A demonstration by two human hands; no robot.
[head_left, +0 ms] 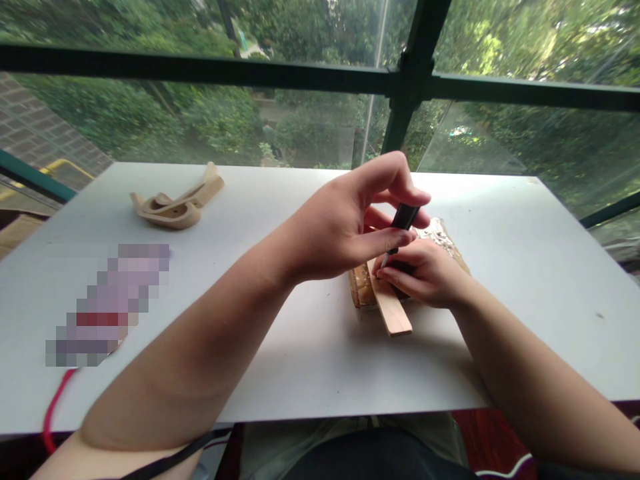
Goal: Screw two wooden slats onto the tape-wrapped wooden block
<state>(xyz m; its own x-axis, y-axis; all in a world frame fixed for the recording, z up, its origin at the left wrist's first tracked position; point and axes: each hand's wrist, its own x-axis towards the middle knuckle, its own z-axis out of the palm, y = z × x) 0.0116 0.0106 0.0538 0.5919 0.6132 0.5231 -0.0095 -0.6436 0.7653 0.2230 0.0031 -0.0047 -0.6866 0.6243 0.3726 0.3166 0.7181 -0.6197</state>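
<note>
My left hand (340,230) comes in from the left with its fingers closed around the black handle of a screwdriver (406,215). The tool is tilted, its metal shaft running down to a flat pale wooden strip (393,312). Close beside the screwdriver's tip, the fingers of my right hand (431,273) are pinched together over the strip; what they grip, if anything, is hidden. Under the strip lies a worn brown block (361,288) with a flaking, whitish far end. My hands cover the strip's far part.
Curved wooden pieces (175,210) rest at the back left of the white table (300,360). A blurred-out flat object (113,303) lies on the left, with a red cord (56,407) by the table's front edge. Windows with a dark green frame (200,72) stand behind.
</note>
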